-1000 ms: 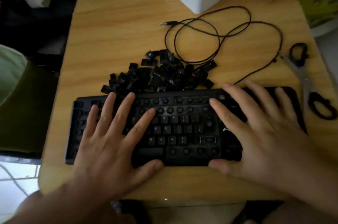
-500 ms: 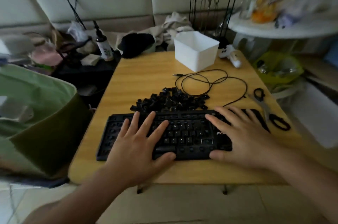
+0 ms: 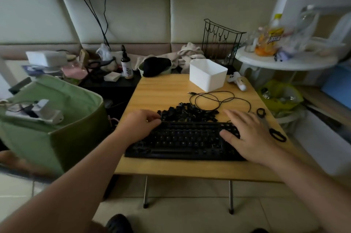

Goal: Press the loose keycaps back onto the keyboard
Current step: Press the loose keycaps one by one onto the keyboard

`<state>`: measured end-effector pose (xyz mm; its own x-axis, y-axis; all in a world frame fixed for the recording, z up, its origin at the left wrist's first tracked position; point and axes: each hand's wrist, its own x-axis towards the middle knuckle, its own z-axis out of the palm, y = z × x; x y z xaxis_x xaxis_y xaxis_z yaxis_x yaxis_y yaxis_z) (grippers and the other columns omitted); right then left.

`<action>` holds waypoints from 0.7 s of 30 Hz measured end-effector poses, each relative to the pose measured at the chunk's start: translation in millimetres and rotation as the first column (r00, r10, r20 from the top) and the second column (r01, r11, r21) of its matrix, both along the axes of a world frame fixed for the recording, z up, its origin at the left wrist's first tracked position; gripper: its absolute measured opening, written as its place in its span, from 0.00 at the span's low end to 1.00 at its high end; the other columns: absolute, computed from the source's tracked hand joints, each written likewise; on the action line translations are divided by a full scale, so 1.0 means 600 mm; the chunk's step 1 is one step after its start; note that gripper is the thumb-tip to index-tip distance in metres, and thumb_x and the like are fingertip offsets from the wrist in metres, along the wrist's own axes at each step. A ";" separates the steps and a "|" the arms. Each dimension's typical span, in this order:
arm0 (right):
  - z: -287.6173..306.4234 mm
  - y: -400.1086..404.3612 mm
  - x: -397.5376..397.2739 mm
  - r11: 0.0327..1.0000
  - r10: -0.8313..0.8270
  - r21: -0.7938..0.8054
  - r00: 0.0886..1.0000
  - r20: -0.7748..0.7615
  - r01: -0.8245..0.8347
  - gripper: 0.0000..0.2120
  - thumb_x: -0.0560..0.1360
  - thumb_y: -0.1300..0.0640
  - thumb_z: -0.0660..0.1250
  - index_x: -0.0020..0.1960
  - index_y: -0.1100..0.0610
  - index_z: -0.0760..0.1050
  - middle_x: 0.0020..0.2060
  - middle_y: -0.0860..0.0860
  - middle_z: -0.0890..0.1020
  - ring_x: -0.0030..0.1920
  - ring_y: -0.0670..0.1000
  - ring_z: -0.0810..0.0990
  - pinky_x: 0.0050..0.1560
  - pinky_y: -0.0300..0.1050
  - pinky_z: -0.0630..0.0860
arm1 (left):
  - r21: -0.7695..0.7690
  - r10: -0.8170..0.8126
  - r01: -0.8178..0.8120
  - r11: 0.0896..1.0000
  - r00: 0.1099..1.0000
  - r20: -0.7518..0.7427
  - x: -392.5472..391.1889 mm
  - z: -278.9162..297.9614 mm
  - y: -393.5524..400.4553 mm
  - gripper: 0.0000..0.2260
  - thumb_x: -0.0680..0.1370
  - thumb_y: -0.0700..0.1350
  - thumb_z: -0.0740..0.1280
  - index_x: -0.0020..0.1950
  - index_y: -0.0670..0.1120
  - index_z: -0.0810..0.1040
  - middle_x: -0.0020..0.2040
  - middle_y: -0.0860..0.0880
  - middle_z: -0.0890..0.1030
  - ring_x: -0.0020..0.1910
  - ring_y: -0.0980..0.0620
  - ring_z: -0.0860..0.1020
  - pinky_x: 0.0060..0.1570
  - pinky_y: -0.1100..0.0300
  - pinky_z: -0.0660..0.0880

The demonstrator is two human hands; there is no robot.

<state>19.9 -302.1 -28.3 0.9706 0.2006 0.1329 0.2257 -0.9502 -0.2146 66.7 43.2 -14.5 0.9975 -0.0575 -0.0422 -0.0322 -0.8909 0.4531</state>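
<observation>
Dozens of loose keycaps [image 3: 187,112] sit heaped in a black pile on the wooden bench [image 3: 161,88], touching the far edge of the keyboard [image 3: 182,141], and that is the head view, the only one on offer. Left hand [image 3: 141,124] hovers at the keyboard's far left corner, fingers curled down at the edge of the pile; whether it pinches a cap I cannot tell. Right hand [image 3: 248,135] lies spread and flat over the keyboard's right end, thumb on the keys. Those caps look small, hard, light plastic, squarish with sloped sides, likely best taken by two opposite sides and pushed straight down onto a stem. Keyboard itself is a flat, rigid black slab. Beyond the pile, a thin black cable [image 3: 218,99] loops; right of the keyboard, scissors [image 3: 269,126].
</observation>
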 end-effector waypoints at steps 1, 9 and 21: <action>0.003 0.009 0.007 1.000 0.010 0.029 1.000 -0.002 -0.010 0.40 0.76 0.24 0.42 0.83 0.41 0.52 0.79 0.41 0.60 0.78 0.50 0.56 0.74 0.55 0.58 | 0.007 -0.018 0.018 1.000 1.000 -0.009 0.001 -0.005 -0.006 0.13 0.82 0.58 0.68 0.65 0.58 0.82 0.57 0.55 0.84 0.46 0.58 0.79 0.44 0.61 0.78; -0.007 0.113 0.045 0.964 0.116 0.239 0.993 0.009 -0.115 0.30 0.81 0.36 0.58 0.81 0.41 0.60 0.75 0.40 0.65 0.76 0.47 0.58 0.75 0.54 0.62 | 0.046 -0.128 0.123 0.991 0.984 0.126 0.025 -0.032 -0.031 0.10 0.80 0.55 0.72 0.59 0.55 0.85 0.47 0.60 0.78 0.44 0.62 0.74 0.43 0.70 0.70; 0.012 0.228 0.086 0.662 0.059 0.725 0.978 0.202 -0.190 0.21 0.76 0.64 0.73 0.63 0.43 0.82 0.53 0.36 0.79 0.56 0.43 0.81 0.56 0.41 0.80 | -0.953 -0.182 -0.218 0.210 0.949 -0.258 0.027 0.004 -0.070 0.09 0.84 0.43 0.66 0.54 0.45 0.85 0.43 0.49 0.84 0.36 0.57 0.75 0.42 0.62 0.73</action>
<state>71.6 -165.3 -21.2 0.8988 0.0907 0.4289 0.4204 -0.4556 -0.7846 82.8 1.4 -11.8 0.9494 -0.2345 -0.2088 0.2672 0.2544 0.9294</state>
